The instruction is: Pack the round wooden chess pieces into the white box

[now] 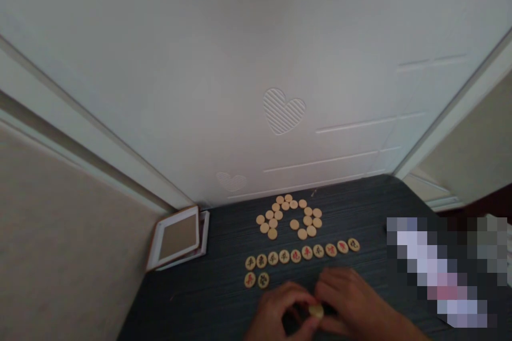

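Observation:
My left hand [278, 311] and my right hand [352, 298] meet near the front of the dark table. Between them a round wooden Chinese chess piece [316, 310] is pinched by the left thumb and fingers, with the curled right fingers closed against it. Just beyond my hands runs a row of face-up chess pieces [295, 256] with red or black characters. A second row starts at the left with a red-marked piece [249, 279] and a black-marked piece [263, 280]. Farther back, several blank-side-up chess pieces [278, 215] lie loosely in an arc.
The dark table [192, 298] meets a white panel [200, 90] with heart reliefs at its back edge. Two framed items, the upper a white-bordered frame [162, 237], lean at the left wall. A pixelated object [436, 272] lies at the right.

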`<state>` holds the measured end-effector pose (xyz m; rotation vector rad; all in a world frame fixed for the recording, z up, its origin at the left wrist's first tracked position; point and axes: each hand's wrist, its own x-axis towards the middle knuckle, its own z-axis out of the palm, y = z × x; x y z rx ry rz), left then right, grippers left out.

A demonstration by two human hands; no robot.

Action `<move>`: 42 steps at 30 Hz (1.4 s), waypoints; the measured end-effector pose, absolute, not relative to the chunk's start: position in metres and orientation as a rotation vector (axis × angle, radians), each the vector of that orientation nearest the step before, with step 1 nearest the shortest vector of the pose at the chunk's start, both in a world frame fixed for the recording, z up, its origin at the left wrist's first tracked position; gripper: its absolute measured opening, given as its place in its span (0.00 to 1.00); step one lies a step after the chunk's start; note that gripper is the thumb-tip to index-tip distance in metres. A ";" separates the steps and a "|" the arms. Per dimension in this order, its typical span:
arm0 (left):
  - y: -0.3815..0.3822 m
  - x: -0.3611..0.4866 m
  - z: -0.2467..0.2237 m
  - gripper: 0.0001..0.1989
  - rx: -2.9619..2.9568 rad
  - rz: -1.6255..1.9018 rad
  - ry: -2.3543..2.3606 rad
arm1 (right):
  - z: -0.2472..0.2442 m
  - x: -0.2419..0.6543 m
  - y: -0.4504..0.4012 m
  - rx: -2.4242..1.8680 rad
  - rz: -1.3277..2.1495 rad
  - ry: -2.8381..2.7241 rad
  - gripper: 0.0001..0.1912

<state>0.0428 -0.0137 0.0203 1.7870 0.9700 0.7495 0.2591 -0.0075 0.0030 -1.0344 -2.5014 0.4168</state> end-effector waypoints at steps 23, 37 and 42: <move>-0.037 0.057 -0.033 0.15 1.642 0.987 1.135 | -0.001 0.245 -0.012 -1.196 0.839 -2.332 0.31; -0.029 0.049 -0.027 0.15 1.870 1.061 1.102 | 0.003 0.247 -0.008 -1.126 1.125 -2.163 0.30; -0.023 0.045 -0.015 0.18 1.912 1.069 0.994 | 0.003 0.247 -0.007 -1.195 1.115 -2.137 0.22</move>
